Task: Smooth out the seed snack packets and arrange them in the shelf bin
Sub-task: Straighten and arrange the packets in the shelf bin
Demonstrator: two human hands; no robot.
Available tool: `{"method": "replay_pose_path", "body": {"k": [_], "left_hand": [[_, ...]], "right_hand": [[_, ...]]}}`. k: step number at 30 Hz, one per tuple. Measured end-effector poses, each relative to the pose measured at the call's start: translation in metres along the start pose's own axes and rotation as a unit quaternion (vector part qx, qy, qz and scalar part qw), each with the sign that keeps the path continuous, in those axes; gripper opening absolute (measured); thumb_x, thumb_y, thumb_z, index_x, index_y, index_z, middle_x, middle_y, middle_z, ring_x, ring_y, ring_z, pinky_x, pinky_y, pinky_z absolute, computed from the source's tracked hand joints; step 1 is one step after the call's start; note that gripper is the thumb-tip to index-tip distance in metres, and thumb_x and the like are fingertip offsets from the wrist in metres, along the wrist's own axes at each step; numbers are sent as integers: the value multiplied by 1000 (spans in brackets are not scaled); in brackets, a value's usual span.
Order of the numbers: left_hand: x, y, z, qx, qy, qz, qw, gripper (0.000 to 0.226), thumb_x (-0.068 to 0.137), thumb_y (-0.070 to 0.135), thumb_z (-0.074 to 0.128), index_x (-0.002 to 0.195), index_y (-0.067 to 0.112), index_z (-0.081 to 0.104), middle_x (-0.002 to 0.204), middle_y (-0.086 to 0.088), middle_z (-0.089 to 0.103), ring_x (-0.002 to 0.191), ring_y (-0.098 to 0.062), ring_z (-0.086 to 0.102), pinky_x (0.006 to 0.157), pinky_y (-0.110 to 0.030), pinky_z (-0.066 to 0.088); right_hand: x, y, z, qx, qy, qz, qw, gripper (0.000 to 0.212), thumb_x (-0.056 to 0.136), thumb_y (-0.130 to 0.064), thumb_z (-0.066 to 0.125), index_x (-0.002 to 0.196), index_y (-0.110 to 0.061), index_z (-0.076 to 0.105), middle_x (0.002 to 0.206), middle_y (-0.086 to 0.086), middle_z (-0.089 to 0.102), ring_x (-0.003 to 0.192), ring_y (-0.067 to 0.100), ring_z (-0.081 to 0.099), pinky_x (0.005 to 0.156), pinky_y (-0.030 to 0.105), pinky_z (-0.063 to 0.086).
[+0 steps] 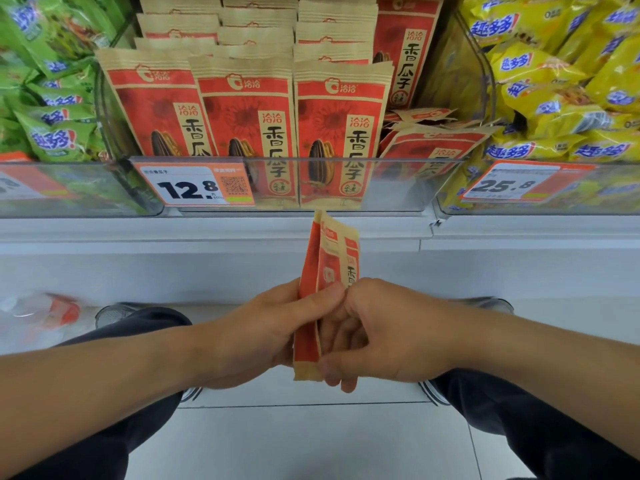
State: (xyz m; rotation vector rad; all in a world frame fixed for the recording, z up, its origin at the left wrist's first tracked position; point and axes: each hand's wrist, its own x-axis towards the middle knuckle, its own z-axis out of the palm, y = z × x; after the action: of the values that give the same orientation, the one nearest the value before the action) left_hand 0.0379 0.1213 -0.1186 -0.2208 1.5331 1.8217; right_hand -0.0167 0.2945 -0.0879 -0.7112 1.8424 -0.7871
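Both hands are closing on one seed packet held edge-on below the shelf: the left hand is gripping it with the thumb laid across its face, and the right hand is curling its fingers round the lower end. The packet is standing nearly upright, its top edge reaching just under the clear bin front.

The likely trouble is creasing: with both grips crowding the lower half, the upper half is going unsupported and could fold as it is being lifted over the bin front. It could also be catching on that front edge on the way in.

Inside the bin, three upright rows of packets are filling the left and middle, so the only room seems to be at the right, where loose packets are lying flat and askew. Those are sitting in the way of a neat fourth row and may be needing straightening first. The price tag is clipped to the bin front, green bags are crowding the left bin and yellow bags the right.
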Motion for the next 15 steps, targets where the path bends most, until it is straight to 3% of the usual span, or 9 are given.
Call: {"method": "replay_pose_path", "body": {"k": [2, 5, 7, 10, 15], "left_hand": [[1, -1, 2, -9, 34, 12, 999, 45, 93, 50, 52, 124, 19, 63, 110, -22, 70, 97, -48, 64, 86, -50, 50], [3, -3, 0, -28, 69, 12, 997, 43, 93, 42, 45, 127, 22, 60, 111, -11, 74, 100, -33, 71, 83, -40, 55], [5, -5, -4, -7, 78, 20, 997, 44, 94, 42, 44, 130, 22, 57, 114, -7, 73, 104, -28, 71, 92, -45, 55], [5, -7, -8, 41, 84, 30, 995, 45, 92, 44, 44, 131, 24, 56, 117, -3, 72, 109, -25, 69, 102, -53, 49], [2, -5, -10, 100, 99, 27, 990, 44, 89, 45, 46, 123, 22, 60, 112, 1, 74, 106, -21, 70, 100, -52, 50]], "right_hand": [[1, -1, 5, -20, 12, -2, 1000, 16, 92, -22, 70, 91, -6, 72, 83, 2, 77, 72, 11, 74, 78, 30, 60], [1, 0, 4, -73, 37, 9, 997, 16, 93, -27, 68, 88, -12, 73, 79, -1, 76, 69, 7, 71, 72, 27, 59], [2, 3, -2, -98, 62, 30, 993, 17, 93, -28, 66, 85, -15, 72, 77, -2, 76, 68, 5, 70, 73, 29, 59], [3, 9, -14, -83, 95, 77, 989, 21, 95, -33, 63, 86, -17, 72, 78, -5, 77, 67, 4, 72, 72, 29, 60], [6, 15, -32, -27, 178, 146, 973, 31, 98, -46, 56, 90, -17, 66, 86, -1, 75, 75, 16, 74, 73, 36, 62]]}}
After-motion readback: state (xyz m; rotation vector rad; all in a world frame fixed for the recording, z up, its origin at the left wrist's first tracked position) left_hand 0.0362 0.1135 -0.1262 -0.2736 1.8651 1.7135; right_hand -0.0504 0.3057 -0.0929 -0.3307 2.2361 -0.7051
